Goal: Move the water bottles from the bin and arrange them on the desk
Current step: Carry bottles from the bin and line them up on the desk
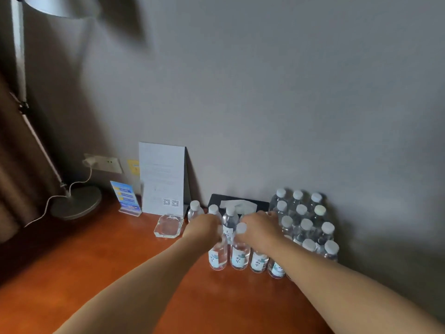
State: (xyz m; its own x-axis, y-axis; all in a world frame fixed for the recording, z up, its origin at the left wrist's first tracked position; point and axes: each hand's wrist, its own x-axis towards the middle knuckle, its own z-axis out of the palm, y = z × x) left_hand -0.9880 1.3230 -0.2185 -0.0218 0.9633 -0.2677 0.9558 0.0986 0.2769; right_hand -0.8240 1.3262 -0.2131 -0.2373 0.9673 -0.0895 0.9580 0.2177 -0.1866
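Observation:
Several clear water bottles with white caps and pale labels stand on the orange-brown desk near the wall. In the front row are bottles side by side, with three more bottles behind them. My left hand grips the top of the front-left bottle, hiding its cap. My right hand is curled over the top of another front-row bottle. A shrink-wrapped pack of bottles stands right of the hands against the wall. The bin is out of view.
A black tissue box sits behind the bottles. Left of them are a glass ashtray, a white standing card, a small blue sign and a lamp base with a cable to the wall socket.

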